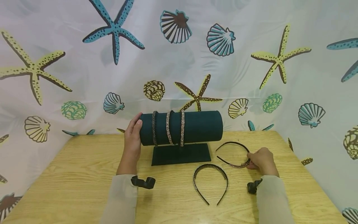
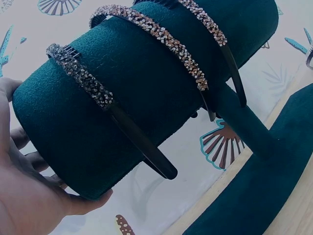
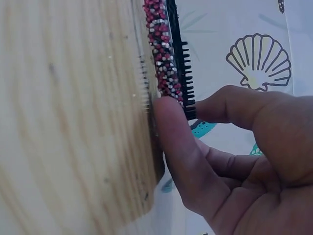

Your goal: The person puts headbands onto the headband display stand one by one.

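Note:
A dark teal padded roll on a stand point(image 1: 201, 126) carries three glittery headbands, among them a dark grey one point(image 2: 83, 76) nearest the left end. My left hand point(image 1: 132, 144) grips that end of the roll, thumb on the near side and fingers behind. On the table at the right, my right hand point(image 1: 263, 160) pinches a black-toothed headband point(image 3: 164, 54) with pink and silver stones at its curve. Its two tips point left toward the stand. Another headband point(image 1: 210, 165) lies flat in front of the stand, tips toward me.
The stand's flat teal base point(image 1: 181, 154) rests on the wooden table point(image 1: 84, 174). Behind and at both sides hangs a white cloth point(image 1: 179, 62) printed with starfish and shells. Each sleeved wrist wears a small black device point(image 1: 144, 182).

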`<action>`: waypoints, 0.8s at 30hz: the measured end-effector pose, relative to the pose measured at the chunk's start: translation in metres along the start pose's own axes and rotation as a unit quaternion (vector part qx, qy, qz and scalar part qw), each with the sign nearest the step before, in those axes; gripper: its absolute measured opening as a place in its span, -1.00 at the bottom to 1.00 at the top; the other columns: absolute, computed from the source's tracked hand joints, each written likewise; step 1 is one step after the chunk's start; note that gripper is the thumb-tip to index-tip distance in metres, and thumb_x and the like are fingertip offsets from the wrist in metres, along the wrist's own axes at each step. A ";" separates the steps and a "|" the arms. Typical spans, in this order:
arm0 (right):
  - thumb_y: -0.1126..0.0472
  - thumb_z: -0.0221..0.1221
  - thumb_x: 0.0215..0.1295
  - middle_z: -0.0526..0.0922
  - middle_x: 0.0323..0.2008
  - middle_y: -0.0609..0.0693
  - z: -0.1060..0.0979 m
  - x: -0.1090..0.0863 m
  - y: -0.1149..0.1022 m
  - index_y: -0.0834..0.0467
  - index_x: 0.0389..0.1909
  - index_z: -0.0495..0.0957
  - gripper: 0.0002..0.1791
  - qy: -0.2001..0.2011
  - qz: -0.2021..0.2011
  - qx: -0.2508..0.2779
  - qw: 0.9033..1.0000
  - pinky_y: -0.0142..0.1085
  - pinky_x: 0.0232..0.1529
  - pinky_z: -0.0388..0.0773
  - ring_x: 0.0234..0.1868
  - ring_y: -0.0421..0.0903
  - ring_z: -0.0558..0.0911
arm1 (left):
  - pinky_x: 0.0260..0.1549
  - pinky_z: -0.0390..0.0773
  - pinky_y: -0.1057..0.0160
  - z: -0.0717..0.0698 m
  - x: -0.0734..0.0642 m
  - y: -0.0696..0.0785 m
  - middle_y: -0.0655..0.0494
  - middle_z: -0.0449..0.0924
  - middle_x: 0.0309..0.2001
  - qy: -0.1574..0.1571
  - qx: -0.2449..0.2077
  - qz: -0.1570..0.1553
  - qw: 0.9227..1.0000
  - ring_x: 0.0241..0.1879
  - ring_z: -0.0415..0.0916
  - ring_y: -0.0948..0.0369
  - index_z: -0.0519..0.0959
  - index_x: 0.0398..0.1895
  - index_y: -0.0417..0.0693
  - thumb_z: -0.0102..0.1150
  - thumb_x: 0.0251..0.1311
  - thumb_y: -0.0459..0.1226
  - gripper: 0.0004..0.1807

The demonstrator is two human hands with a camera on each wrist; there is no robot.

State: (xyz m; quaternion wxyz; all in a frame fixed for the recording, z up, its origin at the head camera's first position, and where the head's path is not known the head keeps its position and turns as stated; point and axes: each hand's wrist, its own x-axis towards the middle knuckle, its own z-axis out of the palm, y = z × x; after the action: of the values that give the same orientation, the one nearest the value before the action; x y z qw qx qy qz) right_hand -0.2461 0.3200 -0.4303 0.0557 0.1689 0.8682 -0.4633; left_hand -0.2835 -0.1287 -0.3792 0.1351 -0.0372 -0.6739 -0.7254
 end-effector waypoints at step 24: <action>0.18 0.10 0.45 0.68 -0.41 0.06 -0.009 -0.008 -0.021 0.52 0.22 0.41 -0.48 0.008 -0.016 0.142 0.990 -0.20 -0.14 0.72 -0.48 -0.16 0.76 | 0.50 0.15 0.10 0.000 0.000 -0.001 0.17 0.14 0.53 0.000 -0.002 -0.002 1.000 0.50 0.13 0.17 0.25 0.51 0.23 -0.16 0.53 0.03 -0.46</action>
State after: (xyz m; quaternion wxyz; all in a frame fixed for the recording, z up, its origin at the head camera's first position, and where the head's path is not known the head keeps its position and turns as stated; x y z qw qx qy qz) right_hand -0.2458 0.3144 -0.4070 0.0165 0.1648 0.7966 -0.5814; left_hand -0.2837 -0.1288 -0.3802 0.1339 -0.0359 -0.6727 -0.7268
